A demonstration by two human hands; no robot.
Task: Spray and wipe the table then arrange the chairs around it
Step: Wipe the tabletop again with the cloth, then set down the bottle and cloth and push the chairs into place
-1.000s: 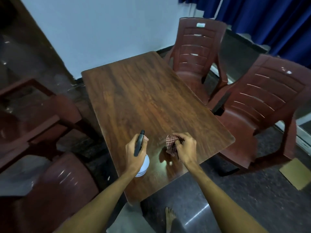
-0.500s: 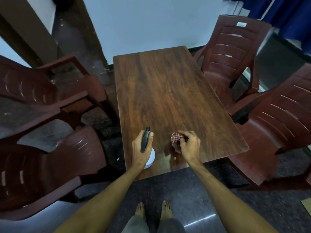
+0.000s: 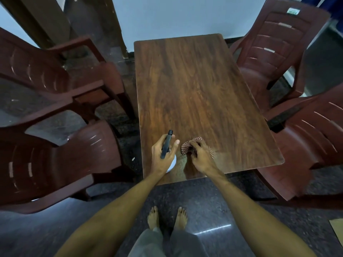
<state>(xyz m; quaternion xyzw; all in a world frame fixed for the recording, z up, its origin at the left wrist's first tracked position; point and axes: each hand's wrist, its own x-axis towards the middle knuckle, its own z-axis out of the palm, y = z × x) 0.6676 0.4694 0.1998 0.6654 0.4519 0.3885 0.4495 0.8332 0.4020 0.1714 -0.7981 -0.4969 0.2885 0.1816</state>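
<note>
Wiping is barely getting under way, as far as I am judging it: I am standing at the near short end of the long dark wood-grain table, and only a dull patch by my hands is looking damp, while the rest of the top is showing no clear sign of spray or cloth. My left hand is wrapping around the white spray bottle with the black trigger head, which is sitting at the near left corner of the tabletop, nozzle pointing away from me. My right hand is pinching the bunched red-and-white checked cloth against the wood just beside the bottle. Four reddish-brown plastic armchairs, two on my left and two on my right, are standing askew and turned at odd angles, so I am reckoning most of the spraying, the wiping and all the arranging are still waiting
</note>
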